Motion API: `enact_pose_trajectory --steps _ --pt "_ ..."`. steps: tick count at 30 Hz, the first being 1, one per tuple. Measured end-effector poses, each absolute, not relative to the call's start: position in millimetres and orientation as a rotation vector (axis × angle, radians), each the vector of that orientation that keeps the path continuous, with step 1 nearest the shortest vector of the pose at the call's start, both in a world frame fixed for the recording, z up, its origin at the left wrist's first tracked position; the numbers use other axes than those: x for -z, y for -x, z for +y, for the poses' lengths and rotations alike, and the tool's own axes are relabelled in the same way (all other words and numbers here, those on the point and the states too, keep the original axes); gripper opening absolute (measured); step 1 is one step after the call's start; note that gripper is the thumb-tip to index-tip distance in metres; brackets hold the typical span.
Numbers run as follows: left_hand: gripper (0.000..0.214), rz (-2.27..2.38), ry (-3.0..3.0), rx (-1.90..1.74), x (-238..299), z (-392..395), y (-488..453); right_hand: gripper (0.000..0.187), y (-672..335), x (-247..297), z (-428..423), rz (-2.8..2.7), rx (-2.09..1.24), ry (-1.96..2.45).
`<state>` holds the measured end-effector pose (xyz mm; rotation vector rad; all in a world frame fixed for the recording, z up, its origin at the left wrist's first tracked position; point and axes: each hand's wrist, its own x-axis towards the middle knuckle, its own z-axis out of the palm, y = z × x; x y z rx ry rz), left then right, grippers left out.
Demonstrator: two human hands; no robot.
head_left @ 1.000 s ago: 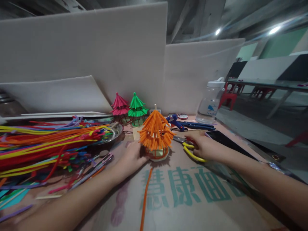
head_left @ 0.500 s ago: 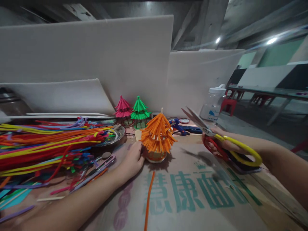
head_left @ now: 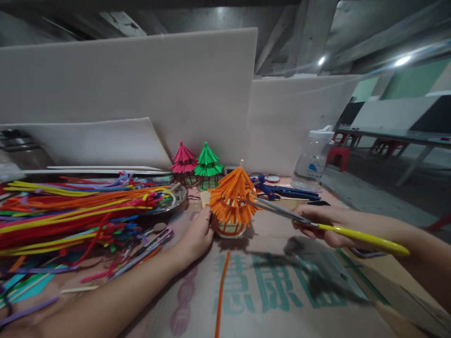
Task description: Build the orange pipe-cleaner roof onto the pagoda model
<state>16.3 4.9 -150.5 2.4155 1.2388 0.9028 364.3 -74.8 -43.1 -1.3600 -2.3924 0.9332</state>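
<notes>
An orange pipe-cleaner pavilion (head_left: 233, 195) stands upright on the cardboard, with a two-tiered fringed roof and a pale stick poking from its top. My left hand (head_left: 198, 234) is closed on the lower left side of it, the fingertips partly hidden behind. In my right hand (head_left: 326, 224) are yellow-handled scissors (head_left: 362, 237), pointing left. Their blades are nearly together, and the tips lie at the right side of the orange roof; whether they touch it I cannot tell. A loose orange pipe cleaner (head_left: 221, 295) lies in front of the pavilion.
Many coloured pipe cleaners (head_left: 77, 218) are heaped at left, beside a metal tray (head_left: 181, 199). Behind stand a pink pavilion (head_left: 183, 162) and a green pavilion (head_left: 207, 164). A blue glue gun (head_left: 266, 188), dark blue pliers (head_left: 296, 191) and a clear bottle (head_left: 312, 159) are at back right.
My right hand has turned the scissors from pointing up and left to nearly level, bringing the blades down to the orange roof. The blades have drawn closer together. My left hand stays at the pavilion.
</notes>
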Motion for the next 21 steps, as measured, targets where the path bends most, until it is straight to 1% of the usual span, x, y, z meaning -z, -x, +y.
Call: enact_pose_trajectory --steps 3,5,11,21 --pt "0.011 1.239 -2.444 -0.888 150.1 6.6 -15.7 0.072 -363.5 46.8 -71.1 -2.458 -1.122 1.205" --pt "0.012 1.244 -2.462 -0.874 149.2 6.5 -15.2 0.069 -361.7 49.2 -70.0 -2.443 -1.134 1.203" --pt "0.012 1.287 -2.515 -0.815 146.8 2.7 -15.1 0.073 -352.5 50.3 -75.0 -2.383 -1.157 1.211" --pt "0.011 1.279 -2.570 -0.823 145.1 -0.2 -17.4 0.070 -341.9 55.0 -73.4 -2.322 -1.268 1.103"
